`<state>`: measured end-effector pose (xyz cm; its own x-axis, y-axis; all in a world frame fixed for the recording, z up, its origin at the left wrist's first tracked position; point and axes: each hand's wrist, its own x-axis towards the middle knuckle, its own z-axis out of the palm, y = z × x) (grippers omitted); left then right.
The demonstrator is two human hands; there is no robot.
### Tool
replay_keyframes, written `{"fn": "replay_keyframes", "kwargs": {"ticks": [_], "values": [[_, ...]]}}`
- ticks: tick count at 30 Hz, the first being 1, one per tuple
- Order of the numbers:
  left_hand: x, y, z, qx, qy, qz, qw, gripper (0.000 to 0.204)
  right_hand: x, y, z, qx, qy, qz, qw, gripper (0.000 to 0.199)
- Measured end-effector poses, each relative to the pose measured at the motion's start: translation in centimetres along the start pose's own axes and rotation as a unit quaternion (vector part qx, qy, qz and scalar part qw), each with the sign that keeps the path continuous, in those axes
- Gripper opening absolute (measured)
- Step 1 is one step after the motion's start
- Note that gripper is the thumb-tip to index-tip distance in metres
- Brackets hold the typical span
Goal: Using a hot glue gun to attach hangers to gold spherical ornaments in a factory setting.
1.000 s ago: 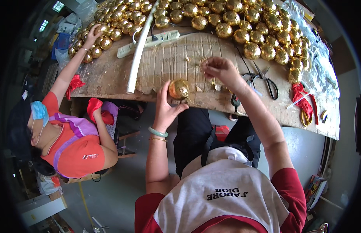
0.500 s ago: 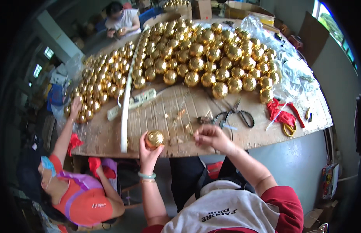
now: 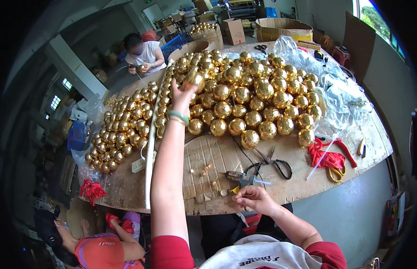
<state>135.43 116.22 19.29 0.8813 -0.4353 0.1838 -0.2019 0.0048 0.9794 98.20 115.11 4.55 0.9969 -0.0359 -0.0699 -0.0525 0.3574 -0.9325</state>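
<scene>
My left arm stretches far over the table, and my left hand (image 3: 182, 96) is closed around a shiny gold ball (image 3: 194, 79), slightly blurred, above the heap of gold balls (image 3: 222, 110). Near the table's front edge, my right hand (image 3: 255, 199) has thumb and fingertips pinched together. Whatever they may hold is too small to make out. Just beyond that hand lies a glue gun (image 3: 241, 178) with a translucent stick at its back, and black-handled scissors (image 3: 283, 168) rest beside it.
A white strip (image 3: 149, 168) divides the big heap from smaller gold balls (image 3: 123, 130) at left. Red cloth (image 3: 327, 157) and yellow-handled scissors (image 3: 336, 175) lie at right, near clear plastic bags (image 3: 338, 94). One person (image 3: 107, 249) sits at lower left, another (image 3: 148, 56) works beyond the table.
My left hand has carried a gold ball from the table's front edge forward to the heap. My right hand stays near the front edge, pinched. The person at left has drawn an arm back from the balls.
</scene>
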Motion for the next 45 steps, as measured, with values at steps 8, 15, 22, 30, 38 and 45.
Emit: {"fn": "replay_keyframes", "kwargs": {"ticks": [8, 15, 22, 30, 38, 45], "values": [[-8.0, -1.9, 2.8, 0.067, -0.1, 0.048, 0.992, 0.069, -0.2, 0.1, -2.9, 0.126, 0.047, -0.041, 0.99, 0.025], [-24.0, -5.2, -0.4, -0.08, -0.24, -0.077, 0.964, 0.042, 2.3, -2.9, -2.8, 0.287, 0.017, -0.063, 0.956, 0.051], [-31.2, -5.5, -1.9, -0.261, -0.255, -0.142, 0.92, 0.052, 2.6, -2.8, 0.6, 0.26, -0.054, -0.028, 0.964, 0.057], [-32.8, -5.0, -4.2, -0.254, -0.225, -0.118, 0.933, 0.052, 2.3, -3.0, 3.4, 0.182, -0.126, 0.05, 0.974, 0.072], [-31.8, -7.9, -5.6, -0.376, -0.333, -0.174, 0.847, 0.049, 3.6, -2.9, 3.4, 0.207, -0.196, 0.114, 0.952, 0.063], [-33.1, -9.1, -5.9, -0.4, -0.232, -0.16, 0.872, 0.037, 4.7, -3.8, 3.0, 0.137, -0.181, 0.114, 0.967, 0.049]]}}
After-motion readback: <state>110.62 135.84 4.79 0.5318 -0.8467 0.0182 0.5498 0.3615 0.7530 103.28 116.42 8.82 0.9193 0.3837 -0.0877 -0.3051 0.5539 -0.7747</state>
